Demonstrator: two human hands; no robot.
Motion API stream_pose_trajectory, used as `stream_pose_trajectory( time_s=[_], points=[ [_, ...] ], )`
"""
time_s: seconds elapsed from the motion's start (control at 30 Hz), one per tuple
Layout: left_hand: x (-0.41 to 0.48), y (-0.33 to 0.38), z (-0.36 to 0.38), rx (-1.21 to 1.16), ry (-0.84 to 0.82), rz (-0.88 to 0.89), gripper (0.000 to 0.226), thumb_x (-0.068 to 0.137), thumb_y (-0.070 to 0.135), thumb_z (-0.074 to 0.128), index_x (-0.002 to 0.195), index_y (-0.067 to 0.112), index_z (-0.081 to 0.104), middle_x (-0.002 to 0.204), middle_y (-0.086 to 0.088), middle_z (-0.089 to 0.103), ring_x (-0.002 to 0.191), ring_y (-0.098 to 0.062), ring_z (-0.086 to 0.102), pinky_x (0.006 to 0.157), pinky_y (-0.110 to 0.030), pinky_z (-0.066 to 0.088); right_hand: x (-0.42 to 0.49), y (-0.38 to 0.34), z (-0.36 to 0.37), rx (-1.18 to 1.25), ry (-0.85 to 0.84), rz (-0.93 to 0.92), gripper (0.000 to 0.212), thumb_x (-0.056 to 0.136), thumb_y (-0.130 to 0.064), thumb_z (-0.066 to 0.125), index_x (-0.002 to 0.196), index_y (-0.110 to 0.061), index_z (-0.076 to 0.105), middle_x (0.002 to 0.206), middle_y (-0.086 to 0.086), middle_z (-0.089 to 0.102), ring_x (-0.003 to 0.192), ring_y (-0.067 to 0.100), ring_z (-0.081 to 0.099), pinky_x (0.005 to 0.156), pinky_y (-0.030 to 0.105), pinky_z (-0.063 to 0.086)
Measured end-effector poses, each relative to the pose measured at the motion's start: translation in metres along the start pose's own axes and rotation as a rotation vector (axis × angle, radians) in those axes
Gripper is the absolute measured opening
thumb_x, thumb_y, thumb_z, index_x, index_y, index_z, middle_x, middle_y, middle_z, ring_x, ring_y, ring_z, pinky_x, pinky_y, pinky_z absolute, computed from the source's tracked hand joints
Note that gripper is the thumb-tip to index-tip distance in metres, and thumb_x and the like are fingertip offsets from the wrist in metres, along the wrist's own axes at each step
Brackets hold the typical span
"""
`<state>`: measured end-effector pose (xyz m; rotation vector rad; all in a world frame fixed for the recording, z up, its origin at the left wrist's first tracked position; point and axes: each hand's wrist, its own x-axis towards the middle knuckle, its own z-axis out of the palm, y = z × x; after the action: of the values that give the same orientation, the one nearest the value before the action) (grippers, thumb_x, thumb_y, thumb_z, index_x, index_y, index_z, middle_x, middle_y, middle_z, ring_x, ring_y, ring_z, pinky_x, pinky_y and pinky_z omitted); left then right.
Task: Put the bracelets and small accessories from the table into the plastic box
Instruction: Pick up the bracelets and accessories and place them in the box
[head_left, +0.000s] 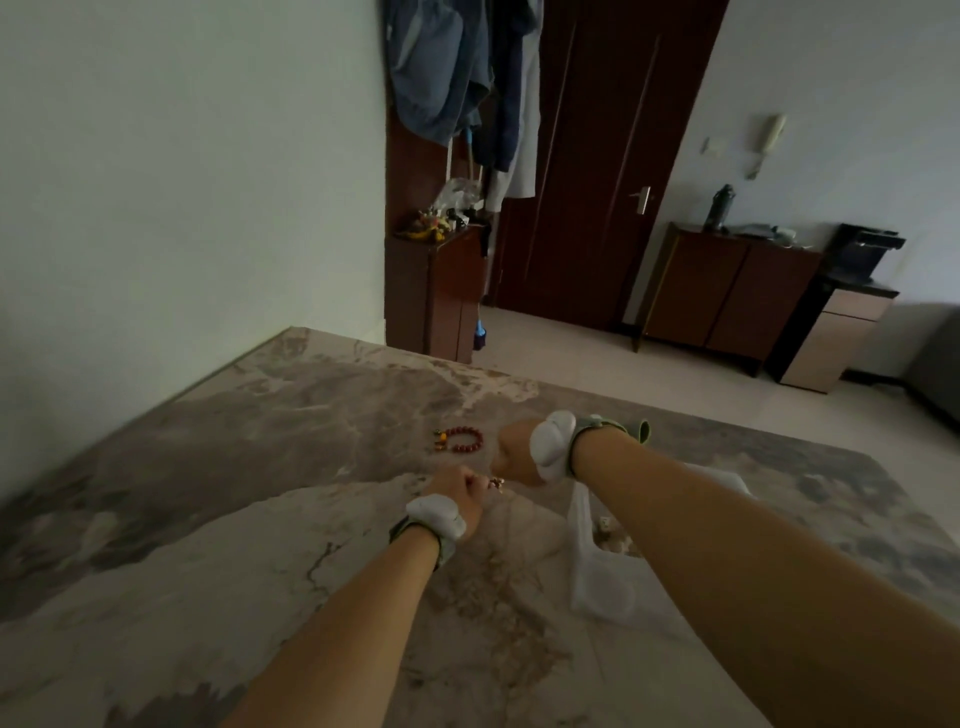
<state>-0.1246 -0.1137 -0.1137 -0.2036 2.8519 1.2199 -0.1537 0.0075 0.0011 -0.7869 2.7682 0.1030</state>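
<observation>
A dark red bead bracelet (464, 439) with small gold charms lies on the marbled table (260, 467), just beyond my hands. My left hand (457, 491) is closed, its fingertips pinching a small beaded accessory (496, 483). My right hand (514, 452) is fisted right beside it and seems to touch the same small piece; its fingers are hidden from me. The clear plastic box (597, 566) stands under my right forearm, partly covered by it, with a few small items inside. Both wrists wear white devices on green straps.
A white wall runs along the table's left side. Beyond the far edge are a dark wooden door (597, 156), hanging clothes, a narrow cabinet (441, 280) and a low sideboard (727, 291). The table's right edge falls off to a pale tiled floor.
</observation>
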Motion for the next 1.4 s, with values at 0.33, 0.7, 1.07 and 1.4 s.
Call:
stream_pose_trajectory(
  time_s=[0.33,0.7,1.07,1.4],
  points=[
    [-0.032,0.025,-0.015,-0.259,0.05,-0.003,0.025,0.098,0.03,0.051,0.075,0.021,0.055,0.073,-0.002,0.064,0.068,-0.022,0.061,0.066,-0.038,0.054,-0.113,0.079,-0.047,0.018,0.194,0.046,0.01,0.089,-0.023,0.061,0.093,-0.014,0.065,0.085,-0.001,0.063,0.079,0.02,0.059,0.071,0.034,0.052],
    [-0.068,0.162,0.006,-0.223,0.15,0.441,0.006,0.094,0.019,0.058,0.095,0.013,0.059,0.086,-0.003,0.065,0.079,-0.022,0.066,0.073,-0.035,0.058,-0.16,0.146,0.021,0.276,0.295,0.223,0.021,0.087,-0.016,0.067,0.108,-0.019,0.065,0.103,0.002,0.07,0.089,0.02,0.068,0.077,0.029,0.055],
    [-0.064,0.169,0.059,0.2,-0.028,0.504,0.018,0.089,0.017,0.058,0.101,0.016,0.071,0.103,-0.003,0.074,0.094,-0.018,0.068,0.087,-0.03,0.056,-0.152,0.143,0.061,0.112,0.377,0.232,0.024,0.096,-0.028,0.052,0.11,-0.029,0.071,0.118,-0.003,0.068,0.108,0.019,0.063,0.094,0.026,0.047],
    [-0.063,0.175,0.055,0.319,-0.134,0.537,0.023,0.092,0.018,0.055,0.101,0.019,0.076,0.106,0.0,0.075,0.098,-0.018,0.068,0.093,-0.033,0.053,-0.148,0.142,0.061,0.052,0.386,0.231,0.024,0.094,-0.029,0.049,0.101,-0.034,0.073,0.11,-0.007,0.071,0.101,0.018,0.064,0.077,0.021,0.037]
  ],
)
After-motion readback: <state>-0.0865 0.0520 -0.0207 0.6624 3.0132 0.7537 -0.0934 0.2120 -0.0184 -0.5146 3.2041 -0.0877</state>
